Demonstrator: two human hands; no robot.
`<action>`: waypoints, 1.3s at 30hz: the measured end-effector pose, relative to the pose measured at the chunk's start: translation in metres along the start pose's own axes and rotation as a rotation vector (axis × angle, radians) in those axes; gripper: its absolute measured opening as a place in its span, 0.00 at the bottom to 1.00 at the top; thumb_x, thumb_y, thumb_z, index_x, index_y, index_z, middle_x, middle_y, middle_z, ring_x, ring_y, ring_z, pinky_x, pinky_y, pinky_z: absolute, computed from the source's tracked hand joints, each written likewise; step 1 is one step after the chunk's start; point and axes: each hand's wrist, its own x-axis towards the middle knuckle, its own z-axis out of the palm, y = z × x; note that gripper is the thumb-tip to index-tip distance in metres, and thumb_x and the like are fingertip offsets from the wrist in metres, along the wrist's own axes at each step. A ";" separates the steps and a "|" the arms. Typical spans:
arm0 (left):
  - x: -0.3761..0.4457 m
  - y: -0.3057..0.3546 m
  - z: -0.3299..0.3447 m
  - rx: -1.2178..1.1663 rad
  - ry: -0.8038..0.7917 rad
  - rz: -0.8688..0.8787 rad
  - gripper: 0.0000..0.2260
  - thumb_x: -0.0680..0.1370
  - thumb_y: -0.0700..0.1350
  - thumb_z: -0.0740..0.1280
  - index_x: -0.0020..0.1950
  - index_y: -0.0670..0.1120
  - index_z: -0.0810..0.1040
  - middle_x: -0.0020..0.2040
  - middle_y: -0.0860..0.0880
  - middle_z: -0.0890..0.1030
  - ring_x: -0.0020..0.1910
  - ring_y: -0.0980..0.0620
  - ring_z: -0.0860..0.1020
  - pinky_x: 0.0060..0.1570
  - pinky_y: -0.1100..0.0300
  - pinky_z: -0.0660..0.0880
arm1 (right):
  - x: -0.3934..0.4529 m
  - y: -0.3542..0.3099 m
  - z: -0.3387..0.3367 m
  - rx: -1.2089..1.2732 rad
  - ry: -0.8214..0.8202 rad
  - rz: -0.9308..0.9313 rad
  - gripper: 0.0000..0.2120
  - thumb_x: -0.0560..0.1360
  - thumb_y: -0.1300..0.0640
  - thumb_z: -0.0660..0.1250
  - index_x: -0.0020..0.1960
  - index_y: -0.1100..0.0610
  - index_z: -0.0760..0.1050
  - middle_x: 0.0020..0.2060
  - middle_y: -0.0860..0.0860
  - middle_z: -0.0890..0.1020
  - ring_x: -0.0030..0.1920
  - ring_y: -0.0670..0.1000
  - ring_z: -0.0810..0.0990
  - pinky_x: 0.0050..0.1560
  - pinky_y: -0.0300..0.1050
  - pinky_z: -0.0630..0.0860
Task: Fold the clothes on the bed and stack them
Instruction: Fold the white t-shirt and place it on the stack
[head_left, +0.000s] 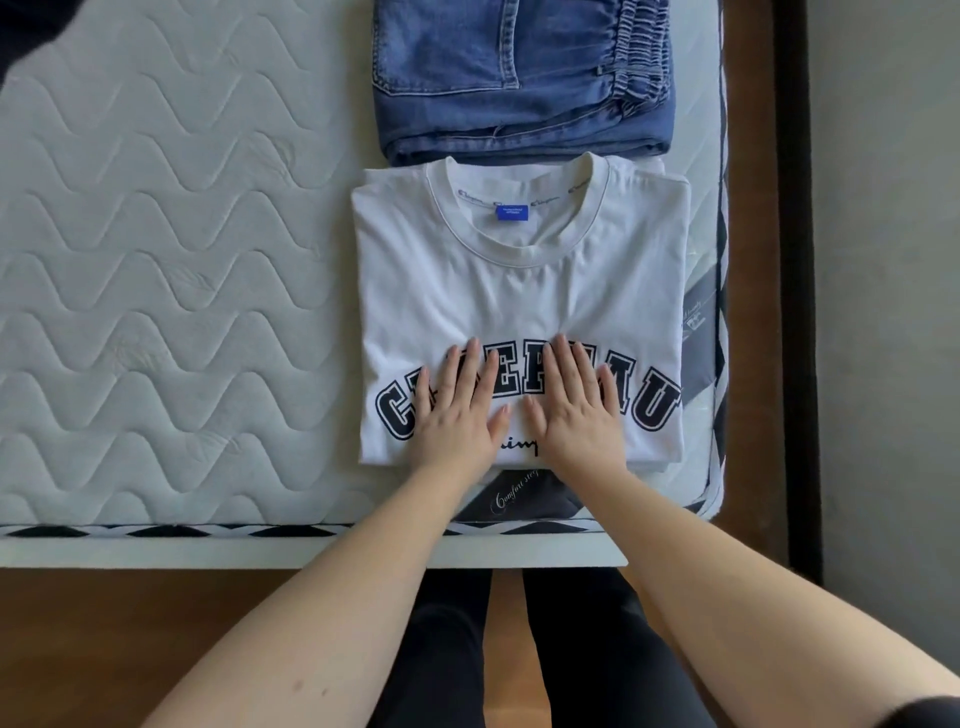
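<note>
Fingers (470, 364) of your left hand (457, 410) lie straight and slightly spread, flat on the printed chest of the white T-shirt (519, 291), and those of your right hand (576, 405) lie the same way just beside them, thumbs nearly meeting over the middle of the black lettering; neither hand grips or pinches any cloth, both only press down. Under your palms the shirt is already a neat rectangle, collar at 12 o'clock, sleeves tucked out of sight, its near edge at 6 o'clock close to the foot of the mattress (156, 260). It sits toward the mattress's 3 o'clock side, near the corner. Directly at 12 o'clock from the shirt, touching or just overlapping its collar edge, lies the folded pair of jeans (519, 78), waistband elastic at its right. So by the look of it you have two garments folded, and this pressing reads as the last smoothing of the shirt. What seems left is the stacking: the shirt and jeans lie side by side, not one on the other. At 10 o'clock, at the far corner of the view, a dark shape (26, 31) shows; you cannot tell from here whether it is another garment waiting to be folded.
</note>
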 end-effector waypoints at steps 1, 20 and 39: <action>0.002 0.001 0.001 -0.002 0.001 0.000 0.30 0.80 0.61 0.44 0.80 0.50 0.45 0.81 0.50 0.47 0.80 0.49 0.46 0.75 0.43 0.43 | 0.001 0.001 0.002 -0.003 -0.001 0.000 0.32 0.81 0.39 0.47 0.81 0.53 0.50 0.80 0.48 0.51 0.79 0.46 0.44 0.77 0.48 0.38; -0.090 -0.083 -0.045 -0.098 -0.453 -0.028 0.31 0.82 0.61 0.44 0.79 0.50 0.36 0.79 0.54 0.33 0.77 0.56 0.35 0.76 0.50 0.45 | -0.057 0.058 -0.071 -0.161 -0.384 0.068 0.35 0.82 0.37 0.43 0.79 0.55 0.34 0.79 0.50 0.36 0.78 0.49 0.34 0.77 0.46 0.35; -0.207 -0.113 -0.326 -0.036 0.164 0.154 0.33 0.77 0.67 0.41 0.79 0.55 0.58 0.80 0.51 0.54 0.79 0.51 0.50 0.76 0.46 0.48 | -0.188 -0.074 -0.303 -0.110 0.188 -0.060 0.27 0.82 0.41 0.51 0.77 0.51 0.62 0.77 0.52 0.63 0.78 0.55 0.56 0.77 0.52 0.50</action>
